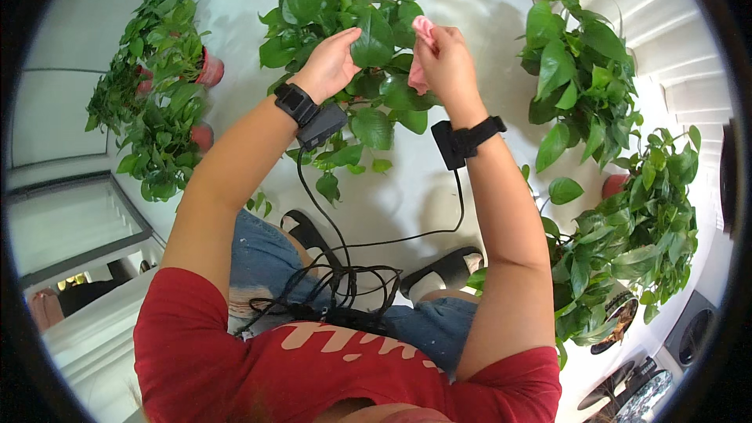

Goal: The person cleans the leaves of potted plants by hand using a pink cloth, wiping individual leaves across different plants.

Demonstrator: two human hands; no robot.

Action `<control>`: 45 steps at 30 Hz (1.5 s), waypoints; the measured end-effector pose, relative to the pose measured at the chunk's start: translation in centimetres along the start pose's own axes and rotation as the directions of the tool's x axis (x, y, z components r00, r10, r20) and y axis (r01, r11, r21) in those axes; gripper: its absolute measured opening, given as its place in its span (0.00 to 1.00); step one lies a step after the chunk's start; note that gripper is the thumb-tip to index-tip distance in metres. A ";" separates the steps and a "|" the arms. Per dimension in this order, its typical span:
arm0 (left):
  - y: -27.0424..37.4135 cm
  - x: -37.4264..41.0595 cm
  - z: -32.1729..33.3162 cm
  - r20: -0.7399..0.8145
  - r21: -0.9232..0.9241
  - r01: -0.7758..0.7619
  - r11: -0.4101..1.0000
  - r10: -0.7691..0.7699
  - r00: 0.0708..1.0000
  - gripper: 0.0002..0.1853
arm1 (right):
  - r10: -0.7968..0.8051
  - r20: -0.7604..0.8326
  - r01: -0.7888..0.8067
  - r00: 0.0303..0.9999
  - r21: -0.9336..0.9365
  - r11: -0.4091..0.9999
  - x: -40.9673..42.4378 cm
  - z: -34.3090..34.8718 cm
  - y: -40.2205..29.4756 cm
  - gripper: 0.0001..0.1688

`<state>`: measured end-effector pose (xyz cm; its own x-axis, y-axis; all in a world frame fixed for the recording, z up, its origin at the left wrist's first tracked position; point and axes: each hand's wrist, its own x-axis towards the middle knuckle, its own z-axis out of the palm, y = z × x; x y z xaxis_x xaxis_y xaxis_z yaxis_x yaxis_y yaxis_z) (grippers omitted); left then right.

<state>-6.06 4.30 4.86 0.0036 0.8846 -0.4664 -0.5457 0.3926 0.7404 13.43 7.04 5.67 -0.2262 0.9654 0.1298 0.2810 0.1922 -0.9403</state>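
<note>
A leafy potted plant with broad, heart-shaped green leaves [374, 129] stands on the pale floor in front of me. My left hand [332, 64] is at its left side, cupped with thumb and fingers apart beside the edge of a large glossy leaf [375, 40]. Whether the fingertips touch that leaf is not clear. On the other side of the leaf, my right hand [449, 67] pinches a crumpled pink cloth [418, 75], part of which sticks out above the fingers. Foliage hides most of this plant's pot.
More potted plants stand at left [170, 59] and right [578, 64], some in red pots [210, 67]. Black cables [346, 276] run from the wrist-strapped devices [322, 126] to a tangle on my lap. My sandalled feet [443, 273] flank the floor before me. White curtains [664, 29] hang behind.
</note>
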 end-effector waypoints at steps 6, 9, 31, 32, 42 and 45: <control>0.0 -0.7 -3.0 0.182 -0.065 -0.047 0.997 0.058 0.982 0.10 | -0.518 0.201 0.555 0.831 -0.344 0.757 -1.2 5.7 -0.4 0.16; -0.5 0.0 -5.6 0.284 -0.105 -0.041 0.994 0.070 0.956 0.11 | -0.577 0.248 0.627 0.778 -0.368 0.687 -1.9 7.7 0.1 0.15; 1.2 -3.7 -1.4 0.157 -0.025 0.008 1.000 -0.004 0.988 0.18 | -0.537 0.134 0.525 0.833 -0.501 0.688 1.8 7.2 1.1 0.12; 0.9 -3.3 -2.1 0.160 0.008 -0.033 0.999 0.032 0.987 0.17 | -0.514 0.116 0.502 0.850 -0.478 0.721 2.1 6.7 1.5 0.11; 1.5 -2.0 -2.8 -0.039 -0.064 -0.228 0.971 0.226 0.973 0.13 | -0.474 -0.010 0.427 0.881 -0.416 0.803 0.8 4.6 0.3 0.16; 1.6 -1.7 -2.3 -0.064 -0.079 -0.238 0.968 0.233 0.970 0.12 | -0.586 0.141 0.577 0.798 -0.461 0.674 -1.1 7.1 1.0 0.20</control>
<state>-8.89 2.82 5.77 -0.1770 0.9338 -0.3108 -0.5956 0.1498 0.7892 7.33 4.87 2.36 -0.4769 0.6326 0.6102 0.4886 0.7679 -0.4142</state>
